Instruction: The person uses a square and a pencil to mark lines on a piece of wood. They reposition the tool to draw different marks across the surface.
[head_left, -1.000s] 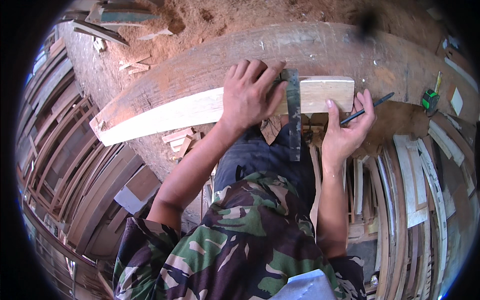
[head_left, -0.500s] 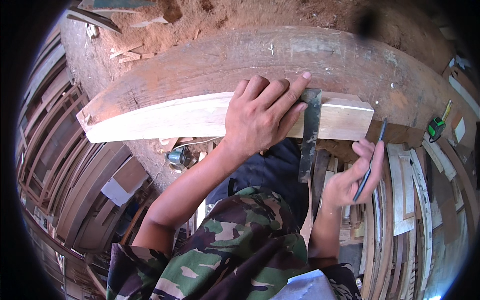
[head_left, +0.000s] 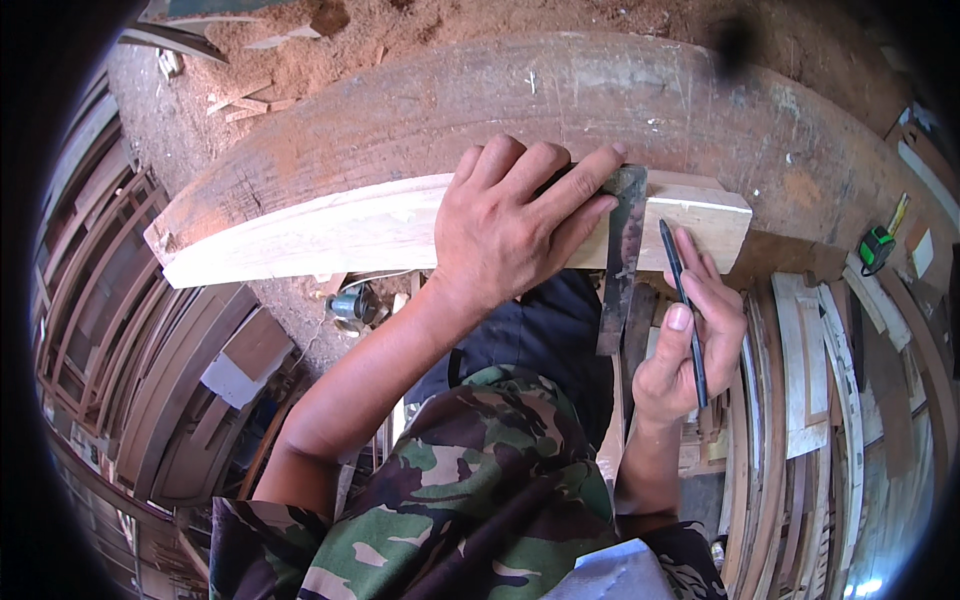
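Note:
A pale wooden board (head_left: 310, 235) lies along the near edge of a worn wooden bench top (head_left: 450, 115). My left hand (head_left: 505, 225) presses over the board and grips a try square, its stock mostly hidden under the fingers. The dark metal blade of the try square (head_left: 624, 250) crosses the board and sticks out past its near edge. My right hand (head_left: 697, 350) holds a dark pencil (head_left: 685, 300) between thumb and fingers. Its tip points at the board's right part, just right of the blade; I cannot tell whether it touches.
A green and black tape measure (head_left: 877, 247) lies at the bench's right end. Curved wooden pieces (head_left: 85, 320) are stacked at left, with more strips (head_left: 800, 370) at right. A teal power tool (head_left: 350, 305) sits below the bench. Sawdust (head_left: 420, 25) covers the ground beyond.
My right hand has moved left, bringing the pencil from beyond the board's right end to beside the blade. The left hand stays on the try square and board.

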